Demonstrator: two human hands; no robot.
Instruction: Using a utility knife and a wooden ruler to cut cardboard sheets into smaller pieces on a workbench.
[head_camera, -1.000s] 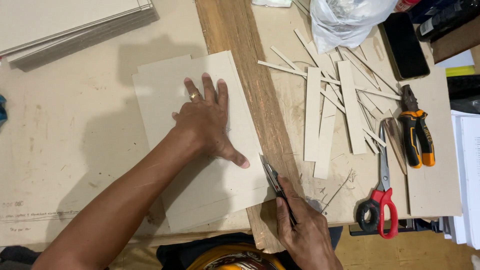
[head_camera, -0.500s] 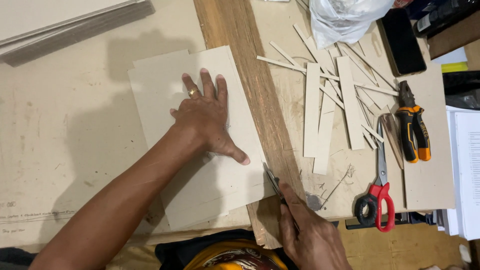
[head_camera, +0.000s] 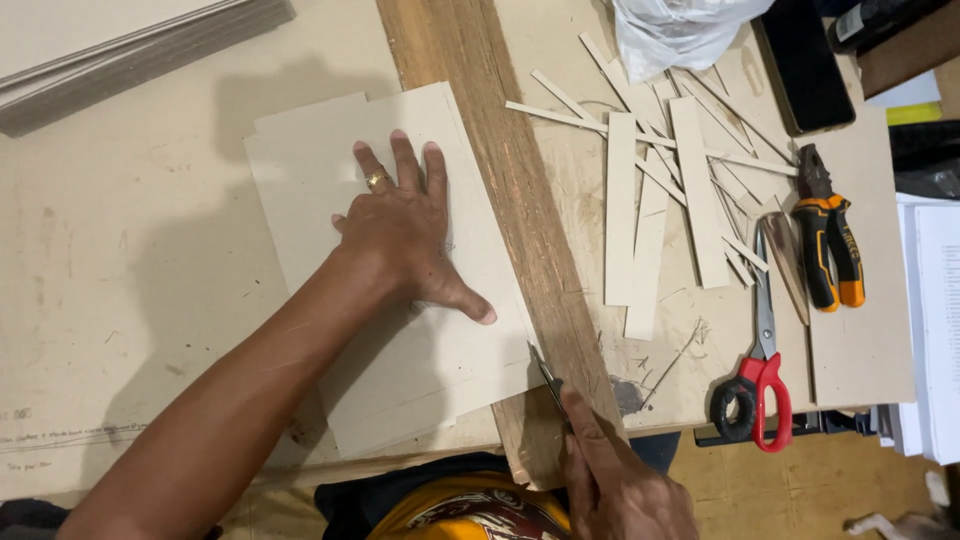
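Left hand (head_camera: 405, 235) spread flat, fingers wide, pressing stacked grey cardboard sheets (head_camera: 330, 170) on the desk (head_camera: 110, 270). Right hand (head_camera: 620, 480) fingers pinched around thin metal blade knife (head_camera: 548, 378) at sheets' near right edge, along long brown wooden plank (head_camera: 500, 150) running away from the body.

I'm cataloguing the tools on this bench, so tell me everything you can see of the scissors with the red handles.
The scissors have long plain metal blades and red plastic loop handles, one loop darker, almost black. They look shut. They lie flat on the scuffed board surface, tips pointing away from the person, handles near the bench edge. They sit beside the orange-and-black pliers; the tips reach among the cut cardboard strips. Neither hand touches them.
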